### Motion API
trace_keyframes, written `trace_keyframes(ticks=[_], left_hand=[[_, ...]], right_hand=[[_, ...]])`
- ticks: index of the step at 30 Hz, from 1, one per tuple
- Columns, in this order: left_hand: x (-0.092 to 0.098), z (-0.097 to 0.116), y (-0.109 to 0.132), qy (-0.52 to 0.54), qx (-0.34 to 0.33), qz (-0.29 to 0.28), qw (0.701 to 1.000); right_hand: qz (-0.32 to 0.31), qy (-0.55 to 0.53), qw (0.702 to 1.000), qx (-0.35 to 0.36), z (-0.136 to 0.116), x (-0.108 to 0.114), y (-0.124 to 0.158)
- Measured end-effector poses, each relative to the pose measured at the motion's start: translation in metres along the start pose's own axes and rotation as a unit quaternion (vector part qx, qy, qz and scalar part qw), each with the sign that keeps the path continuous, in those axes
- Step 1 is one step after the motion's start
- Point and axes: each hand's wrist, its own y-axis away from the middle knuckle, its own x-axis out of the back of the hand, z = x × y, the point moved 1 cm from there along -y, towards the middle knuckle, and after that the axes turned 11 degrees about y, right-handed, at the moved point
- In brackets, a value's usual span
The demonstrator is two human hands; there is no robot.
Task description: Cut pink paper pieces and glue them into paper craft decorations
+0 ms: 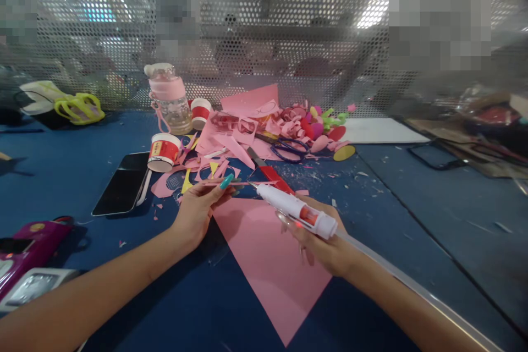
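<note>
Toward the near edge of the tabletop (pixel 185 313), a pink sheet (pixel 272 269) lies flat. Above its far side, the left hand (pixel 195 214) pinches a thin pink paper piece (pixel 240 183) nearly edge-on; the right hand (pixel 330 247) grips a white glue gun (pixel 284 201), its tip at the piece, contact uncertain. Best, I judge: steady the paper, keep fingertips clear of probable heat, squeeze lightly and evenly.

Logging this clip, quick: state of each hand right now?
Left hand: closed, pinching a thin pink paper piece.
Right hand: closed around a white pen-like tool.
</note>
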Motion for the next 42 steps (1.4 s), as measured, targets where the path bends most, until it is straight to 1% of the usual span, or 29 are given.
trace_keyframes(ticks=[7, 15, 24, 29, 34, 38, 42], left_hand=[[0.001, -0.0006, -0.0003, -0.004, 0.002, -0.008, 1.0], [0.0024, -0.002, -0.0008, -0.009, 0.002, -0.018, 1.0], [0.0016, -0.0016, -0.0004, 0.001, 0.003, -0.018, 1.0], [0.0006, -0.0016, -0.0002, 0.009, 0.005, -0.02, 1.0], [0.0014, -0.0021, -0.0003, 0.011, 0.005, -0.019, 1.0], [0.0015, -0.0021, -0.0005, 0.01, 0.003, -0.016, 1.0], [0.0005, -0.0017, -0.0006, 0.013, 0.003, -0.013, 1.0]], right_hand=[[-0.01, -0.004, 0.999, -0.032, -0.001, -0.0004, 0.0002], [-0.003, -0.001, 1.0, -0.01, 0.0037, -0.0018, 0.0013], [-0.011, -0.004, 1.0, 0.013, 0.0004, -0.0006, 0.0013], [-0.015, 0.012, 1.0, 0.004, 0.0003, 0.0003, 0.001], [-0.004, 0.012, 1.0, 0.005, 0.0002, -0.0002, 0.0013], [-0.004, 0.01, 1.0, -0.009, 0.0007, -0.0007, 0.0021], [-0.007, 0.011, 1.0, -0.001, 0.0016, -0.0005, 0.0022]])
